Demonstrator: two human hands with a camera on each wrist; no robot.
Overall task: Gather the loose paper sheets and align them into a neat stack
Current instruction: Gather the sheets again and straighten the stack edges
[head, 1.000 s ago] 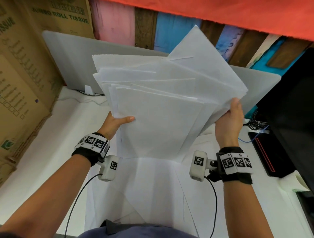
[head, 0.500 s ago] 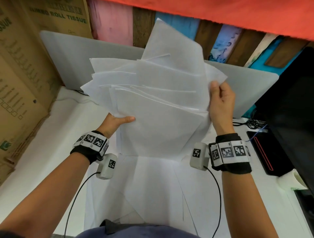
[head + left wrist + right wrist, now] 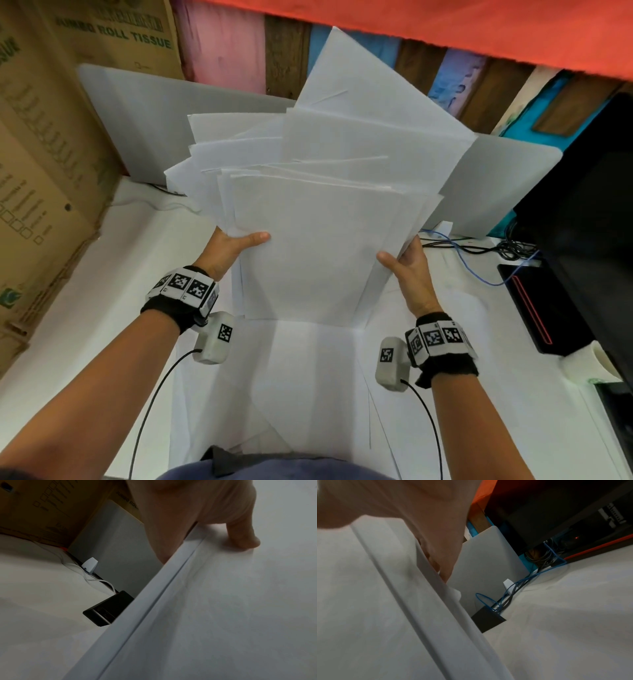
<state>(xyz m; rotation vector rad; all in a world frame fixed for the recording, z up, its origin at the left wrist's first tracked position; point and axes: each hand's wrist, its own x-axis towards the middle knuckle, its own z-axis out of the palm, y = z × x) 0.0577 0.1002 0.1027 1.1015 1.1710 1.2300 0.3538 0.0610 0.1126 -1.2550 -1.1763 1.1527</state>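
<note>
A fanned bundle of white paper sheets stands upright on its lower edge above the table, its top edges uneven and one sheet sticking up at the back. My left hand grips the bundle's left edge, thumb across the front sheet. My right hand grips the right edge lower down, thumb on the front. The left wrist view shows the paper sheets pinched under my left hand's thumb. In the right wrist view my right hand's fingers curl behind the paper sheets. More sheets lie flat on the table beneath.
Cardboard boxes stand at the left. A grey panel leans along the back. At the right are a black monitor, a black device with a red stripe and tangled cables. A black box sits behind the papers.
My right hand has slid down from the top right corner of the bundle to its lower right edge. The sheets have swung more upright and closer together. The left hand kept its grip.
</note>
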